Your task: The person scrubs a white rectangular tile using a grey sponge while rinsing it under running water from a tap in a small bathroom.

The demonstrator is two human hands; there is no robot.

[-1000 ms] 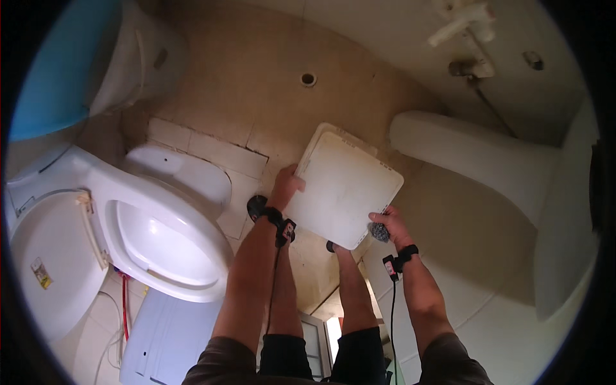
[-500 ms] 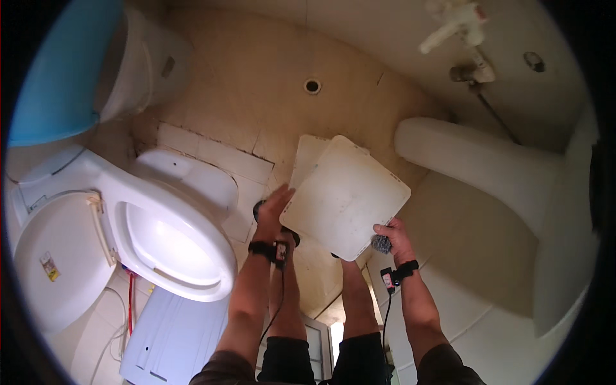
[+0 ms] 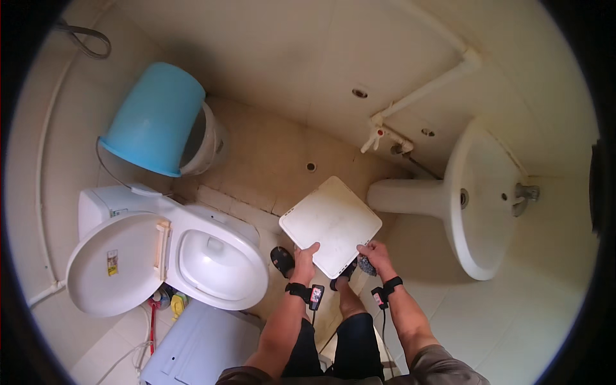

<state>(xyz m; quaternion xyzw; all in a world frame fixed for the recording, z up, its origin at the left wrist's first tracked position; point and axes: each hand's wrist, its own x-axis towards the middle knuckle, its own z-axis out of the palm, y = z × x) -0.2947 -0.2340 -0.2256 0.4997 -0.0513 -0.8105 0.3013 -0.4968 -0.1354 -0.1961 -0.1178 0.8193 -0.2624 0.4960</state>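
Both my hands hold a white, square plastic panel (image 3: pixel 330 224) with rounded corners and small slots along its rim. My left hand (image 3: pixel 304 264) is closed on its near left edge, thumb on top. At the near right edge, my right hand (image 3: pixel 377 258) grips the panel and also keeps a dark grey scouring pad (image 3: pixel 367 265) under its fingers. The panel is above the floor, in front of my legs. Its underside is hidden.
On the left stands a toilet (image 3: pixel 221 266) with its lid raised. Behind it, a blue bucket (image 3: pixel 157 119) rests tilted on a white bucket (image 3: pixel 208 144). A pedestal sink (image 3: pixel 478 212) is at right. A tap (image 3: pixel 374 138) juts from the far wall near a floor drain (image 3: pixel 311 167).
The view has lifted, bringing in more wall and the sink basin. My left hand has shifted to the panel's near left edge. The second pale sheet seen beneath the panel no longer shows.
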